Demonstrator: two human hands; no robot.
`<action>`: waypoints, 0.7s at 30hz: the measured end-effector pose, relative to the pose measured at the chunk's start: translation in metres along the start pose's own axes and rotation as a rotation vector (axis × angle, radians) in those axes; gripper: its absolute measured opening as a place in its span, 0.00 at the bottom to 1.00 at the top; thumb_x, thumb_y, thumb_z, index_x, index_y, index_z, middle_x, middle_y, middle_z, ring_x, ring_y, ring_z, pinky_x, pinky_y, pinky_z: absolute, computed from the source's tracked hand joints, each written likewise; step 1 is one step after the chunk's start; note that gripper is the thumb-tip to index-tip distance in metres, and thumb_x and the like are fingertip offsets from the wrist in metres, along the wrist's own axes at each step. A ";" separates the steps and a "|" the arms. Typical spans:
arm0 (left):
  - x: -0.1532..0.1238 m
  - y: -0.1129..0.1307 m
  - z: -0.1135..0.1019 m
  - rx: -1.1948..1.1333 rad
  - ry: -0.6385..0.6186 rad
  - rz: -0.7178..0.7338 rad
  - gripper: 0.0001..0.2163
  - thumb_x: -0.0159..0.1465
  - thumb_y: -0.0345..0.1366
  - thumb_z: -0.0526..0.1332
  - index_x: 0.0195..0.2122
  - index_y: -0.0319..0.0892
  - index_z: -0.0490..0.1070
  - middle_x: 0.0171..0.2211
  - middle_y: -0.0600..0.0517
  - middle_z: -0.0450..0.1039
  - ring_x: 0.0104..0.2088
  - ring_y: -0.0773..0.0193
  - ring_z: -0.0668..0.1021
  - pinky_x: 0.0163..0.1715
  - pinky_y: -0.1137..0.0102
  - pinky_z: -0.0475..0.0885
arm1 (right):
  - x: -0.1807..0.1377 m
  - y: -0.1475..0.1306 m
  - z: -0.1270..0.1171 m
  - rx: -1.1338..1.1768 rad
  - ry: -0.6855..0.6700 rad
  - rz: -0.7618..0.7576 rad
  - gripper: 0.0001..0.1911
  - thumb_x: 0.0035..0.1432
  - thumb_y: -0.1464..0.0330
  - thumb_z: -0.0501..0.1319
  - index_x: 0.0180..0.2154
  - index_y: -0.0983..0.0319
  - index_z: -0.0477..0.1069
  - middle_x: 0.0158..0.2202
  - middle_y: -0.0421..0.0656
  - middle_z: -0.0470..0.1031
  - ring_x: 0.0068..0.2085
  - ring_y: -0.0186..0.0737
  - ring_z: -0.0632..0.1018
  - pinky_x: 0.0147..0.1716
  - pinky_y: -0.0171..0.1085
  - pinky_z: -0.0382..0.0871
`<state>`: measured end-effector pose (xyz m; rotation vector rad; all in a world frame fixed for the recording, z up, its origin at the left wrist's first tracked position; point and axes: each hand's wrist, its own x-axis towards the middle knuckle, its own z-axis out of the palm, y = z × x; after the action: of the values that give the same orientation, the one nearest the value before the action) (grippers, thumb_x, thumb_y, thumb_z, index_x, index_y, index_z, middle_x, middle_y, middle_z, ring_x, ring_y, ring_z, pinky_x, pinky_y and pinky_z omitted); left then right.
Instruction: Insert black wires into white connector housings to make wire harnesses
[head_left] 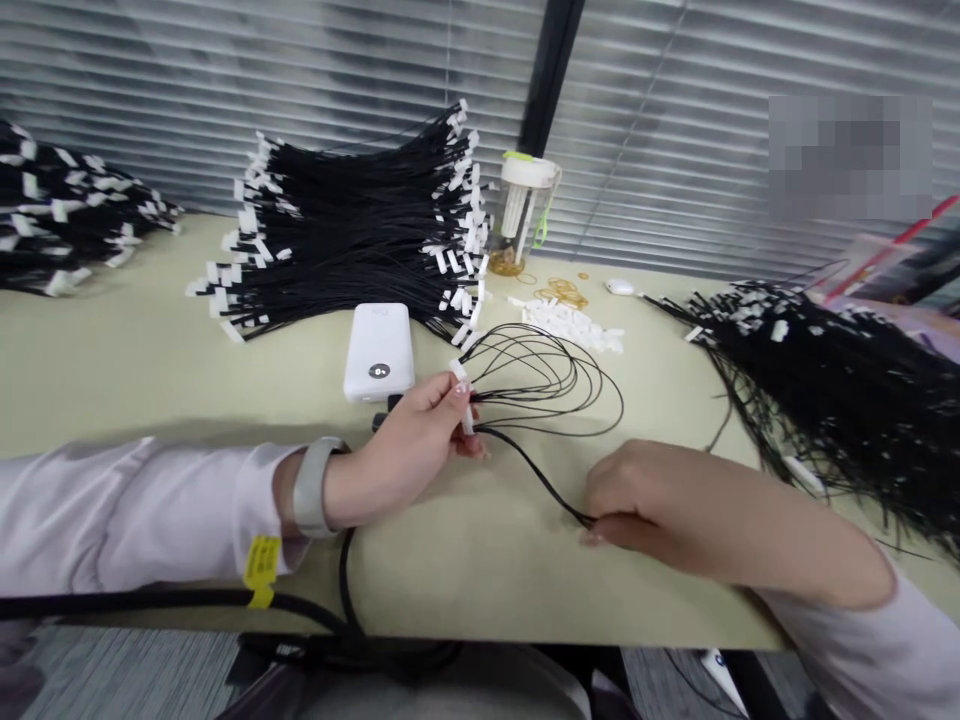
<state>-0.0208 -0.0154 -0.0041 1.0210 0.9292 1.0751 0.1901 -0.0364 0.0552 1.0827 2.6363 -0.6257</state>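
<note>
Pale pink long sleeves [112, 510], grey wristband [311, 487] on the left wrist.

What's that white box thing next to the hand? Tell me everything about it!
The power bank is a flat white slab with rounded corners, smooth like plastic. A small round dark display sits near its front end. It lies flat on the table, just behind the left hand and beside the big cable pile. A dark plug seems to enter its near edge.

Thin black plastic-coated cords [540, 375] with white paper tabs, between both hands; beyond, glossy white plastic power bank [379, 350]; underneath, smooth matt beige tabletop [135, 370].
</note>
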 end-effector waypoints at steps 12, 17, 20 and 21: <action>-0.007 0.005 -0.001 0.416 -0.178 0.098 0.12 0.63 0.42 0.48 0.27 0.41 0.59 0.22 0.58 0.62 0.22 0.72 0.71 0.26 0.73 0.68 | 0.025 -0.017 0.011 -0.204 0.393 0.043 0.14 0.61 0.67 0.46 0.29 0.62 0.66 0.24 0.39 0.68 0.27 0.32 0.69 0.29 0.33 0.57; -0.005 0.001 -0.003 0.380 -0.161 0.100 0.13 0.63 0.42 0.47 0.27 0.41 0.59 0.21 0.57 0.64 0.22 0.71 0.71 0.26 0.73 0.66 | 0.023 -0.017 0.014 -0.480 0.459 0.017 0.10 0.58 0.73 0.49 0.27 0.62 0.65 0.24 0.40 0.67 0.26 0.35 0.67 0.27 0.35 0.55; -0.004 -0.002 -0.005 0.362 -0.122 0.116 0.13 0.63 0.42 0.47 0.26 0.41 0.59 0.19 0.57 0.63 0.21 0.71 0.69 0.25 0.73 0.65 | 0.011 -0.016 0.010 -0.600 0.570 -0.014 0.11 0.54 0.77 0.51 0.22 0.63 0.63 0.24 0.42 0.66 0.28 0.37 0.66 0.27 0.36 0.54; -0.004 -0.003 -0.005 0.339 -0.114 0.118 0.13 0.63 0.43 0.47 0.26 0.41 0.59 0.19 0.57 0.63 0.21 0.71 0.69 0.25 0.73 0.65 | 0.005 -0.014 0.007 -0.556 0.632 0.004 0.11 0.53 0.77 0.51 0.21 0.63 0.62 0.23 0.43 0.65 0.28 0.37 0.66 0.26 0.36 0.53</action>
<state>-0.0259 -0.0183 -0.0080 1.4170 0.9873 0.9625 0.1770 -0.0453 0.0511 1.2316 3.0029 0.5317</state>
